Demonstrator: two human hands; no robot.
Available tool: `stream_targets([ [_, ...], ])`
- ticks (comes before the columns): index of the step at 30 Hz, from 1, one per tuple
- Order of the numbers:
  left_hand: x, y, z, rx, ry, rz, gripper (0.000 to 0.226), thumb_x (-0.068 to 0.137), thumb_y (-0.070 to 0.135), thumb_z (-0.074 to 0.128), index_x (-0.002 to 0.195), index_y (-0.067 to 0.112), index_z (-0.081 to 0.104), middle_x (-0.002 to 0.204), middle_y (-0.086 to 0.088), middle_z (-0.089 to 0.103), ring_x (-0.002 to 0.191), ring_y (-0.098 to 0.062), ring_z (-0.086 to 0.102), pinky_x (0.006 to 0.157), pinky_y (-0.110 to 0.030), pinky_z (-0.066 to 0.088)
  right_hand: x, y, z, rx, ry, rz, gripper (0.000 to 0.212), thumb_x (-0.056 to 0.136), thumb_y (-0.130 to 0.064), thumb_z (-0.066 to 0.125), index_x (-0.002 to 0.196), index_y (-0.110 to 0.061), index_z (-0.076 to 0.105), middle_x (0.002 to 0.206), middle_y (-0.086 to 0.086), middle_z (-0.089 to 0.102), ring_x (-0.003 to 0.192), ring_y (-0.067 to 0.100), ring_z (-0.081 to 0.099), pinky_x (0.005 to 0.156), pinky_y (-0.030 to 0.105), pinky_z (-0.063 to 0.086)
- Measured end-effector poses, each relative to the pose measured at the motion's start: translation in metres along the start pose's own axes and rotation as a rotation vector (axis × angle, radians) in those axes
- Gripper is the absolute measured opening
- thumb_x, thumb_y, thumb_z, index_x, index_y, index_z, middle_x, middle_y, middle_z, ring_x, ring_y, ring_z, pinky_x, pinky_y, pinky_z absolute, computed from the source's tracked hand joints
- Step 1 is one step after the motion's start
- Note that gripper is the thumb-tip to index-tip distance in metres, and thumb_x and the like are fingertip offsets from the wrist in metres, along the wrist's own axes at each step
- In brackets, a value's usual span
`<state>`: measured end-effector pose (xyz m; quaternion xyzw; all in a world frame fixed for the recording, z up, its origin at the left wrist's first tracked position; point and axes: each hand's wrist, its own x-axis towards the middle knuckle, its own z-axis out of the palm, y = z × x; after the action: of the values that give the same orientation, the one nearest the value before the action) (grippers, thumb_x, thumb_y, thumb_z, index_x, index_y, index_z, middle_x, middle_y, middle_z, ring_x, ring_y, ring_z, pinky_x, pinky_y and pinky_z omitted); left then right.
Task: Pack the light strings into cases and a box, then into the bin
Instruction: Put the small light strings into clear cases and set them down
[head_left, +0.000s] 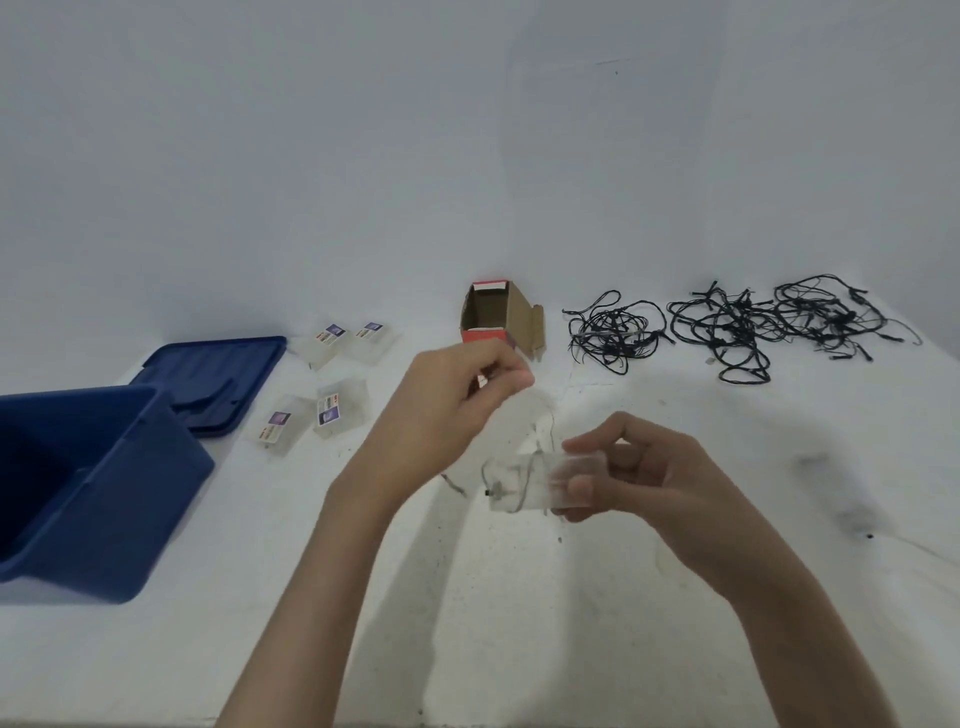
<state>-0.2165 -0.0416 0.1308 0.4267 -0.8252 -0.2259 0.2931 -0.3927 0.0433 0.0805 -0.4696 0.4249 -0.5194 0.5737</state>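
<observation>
White wall meets a white desk (519, 623) along the far edge, and everything lies on that desk. At the near left stands the open blue bin (130, 519), with its blue lid (218, 364) lying flat just behind it. Far right, the black light strings (737, 327) sprawl in loose tangled heaps close to the wall, a smaller heap to the left of the larger ones. Left of them, at the far middle, the cardboard box (519, 312) stands with its top flaps open and a red band on its front. Between the box and the lid lie four small see-through cases (332, 338) with printed labels, two farther and two nearer.

Near the middle, both hands are raised above the desk. The right hand (649, 478) grips a clear case (540, 483) between curled fingers and thumb. The left hand (447, 405), higher and farther, pinches the top of a thin pale wire (545, 431) that runs down into that case.
</observation>
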Motion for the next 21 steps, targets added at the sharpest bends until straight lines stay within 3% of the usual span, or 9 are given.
stream_targets([
  [2,-0.002,-0.008,0.009,-0.294,-0.048,-0.137,0.014,0.089,0.021,0.060,0.077,0.024,0.067,0.055,0.013,0.052,0.053,-0.008,0.041,0.049,-0.012,0.032,0.000,-0.003,-0.001,0.217,-0.080,-0.018,0.031,0.060,-0.019,0.084,0.084,-0.010,0.068,0.079,0.020,0.071,0.069,0.033,0.068,0.064,0.029,0.054],
  [5,-0.014,-0.009,0.032,-0.778,-0.061,-0.307,0.023,0.090,0.005,0.054,0.074,0.017,0.065,0.051,0.001,0.041,0.044,-0.009,0.030,0.039,-0.014,0.024,0.004,-0.003,0.001,0.487,-0.018,-0.047,0.043,0.048,-0.021,0.090,0.083,-0.010,0.068,0.077,0.018,0.069,0.065,0.031,0.069,0.060,0.027,0.055],
  [7,-0.023,-0.005,0.044,-0.946,-0.069,-0.367,0.015,0.084,0.017,0.058,0.076,0.017,0.070,0.050,0.004,0.038,0.040,-0.005,0.026,0.037,-0.013,0.024,0.006,-0.005,0.004,0.614,0.091,-0.072,0.052,0.045,-0.021,0.091,0.087,-0.006,0.065,0.081,0.016,0.070,0.067,0.028,0.070,0.060,0.024,0.056],
  [9,-0.032,-0.001,0.051,-0.970,-0.096,-0.408,0.019,0.078,0.027,0.059,0.084,0.017,0.074,0.051,0.005,0.038,0.041,-0.005,0.027,0.038,-0.015,0.027,0.007,-0.008,0.006,0.645,0.218,-0.105,0.047,0.048,-0.018,0.086,0.087,-0.005,0.064,0.081,0.015,0.072,0.069,0.026,0.071,0.061,0.023,0.056],
  [12,-0.046,0.000,0.050,-0.765,-0.168,-0.403,0.019,0.085,0.027,0.059,0.092,0.016,0.074,0.048,0.007,0.041,0.042,-0.009,0.034,0.044,-0.017,0.033,0.007,-0.011,0.008,0.519,0.413,-0.155,0.024,0.065,-0.011,0.069,0.087,-0.006,0.060,0.077,0.012,0.073,0.065,0.026,0.071,0.062,0.023,0.056],
  [16,-0.056,0.005,0.045,-0.454,-0.190,-0.365,0.016,0.090,0.023,0.059,0.094,0.023,0.075,0.049,0.011,0.052,0.044,-0.003,0.045,0.049,-0.017,0.040,0.006,-0.009,0.010,0.217,0.594,-0.227,0.016,0.076,-0.005,0.068,0.089,-0.011,0.061,0.075,0.011,0.073,0.063,0.024,0.070,0.064,0.023,0.055],
  [19,-0.058,0.015,0.038,-0.139,-0.180,-0.212,0.020,0.092,0.030,0.054,0.103,0.027,0.072,0.058,0.016,0.054,0.052,0.001,0.051,0.055,-0.013,0.043,0.006,-0.006,0.014,0.069,0.649,-0.253,0.015,0.081,-0.001,0.067,0.088,-0.012,0.061,0.078,0.011,0.072,0.063,0.020,0.070,0.060,0.017,0.053],
  [21,-0.058,0.021,0.030,0.093,-0.145,-0.043,0.025,0.094,0.038,0.047,0.103,0.032,0.069,0.063,0.018,0.050,0.059,-0.001,0.049,0.061,-0.023,0.048,0.006,-0.005,0.016,-0.010,0.654,-0.264,0.016,0.080,-0.003,0.068,0.086,-0.016,0.061,0.079,0.010,0.072,0.064,0.018,0.071,0.060,0.016,0.053],
])
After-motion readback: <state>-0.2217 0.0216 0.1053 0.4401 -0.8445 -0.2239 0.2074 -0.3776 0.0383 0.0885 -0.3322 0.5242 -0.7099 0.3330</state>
